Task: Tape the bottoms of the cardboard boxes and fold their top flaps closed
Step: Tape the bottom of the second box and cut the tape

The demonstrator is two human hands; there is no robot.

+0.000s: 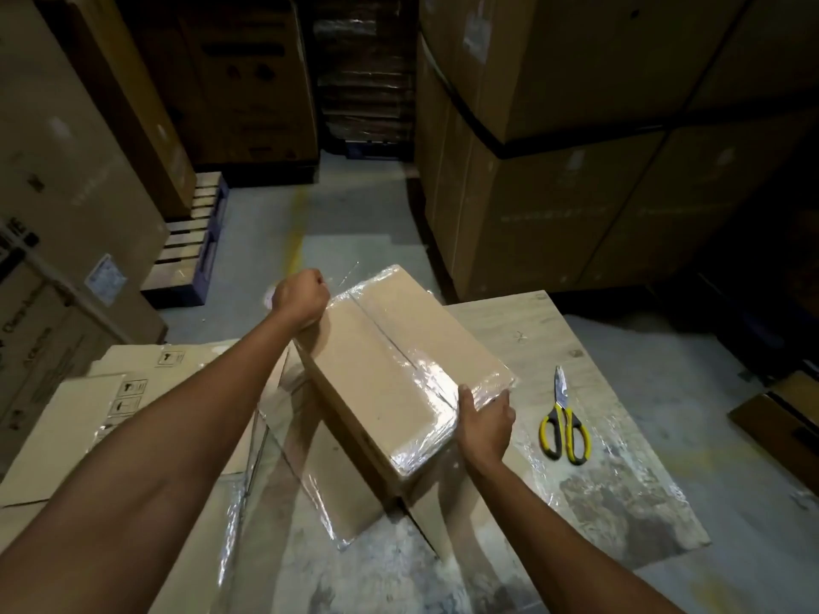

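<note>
One cardboard box stood on the table, with its taped seam facing up. The left hand was at the far left corner of the box, closed in a fist on a strip of clear tape that stretched to the far edge of the box. The right hand gripped the near right corner of the box, with the thumb on top and the fingers down the side. One pair of scissors with yellow and black handles lay on the table, to the right of the box and apart from it. Two flattened cartons lay to the left of the box. One pallet was on the floor beyond the box, to its left.
</note>
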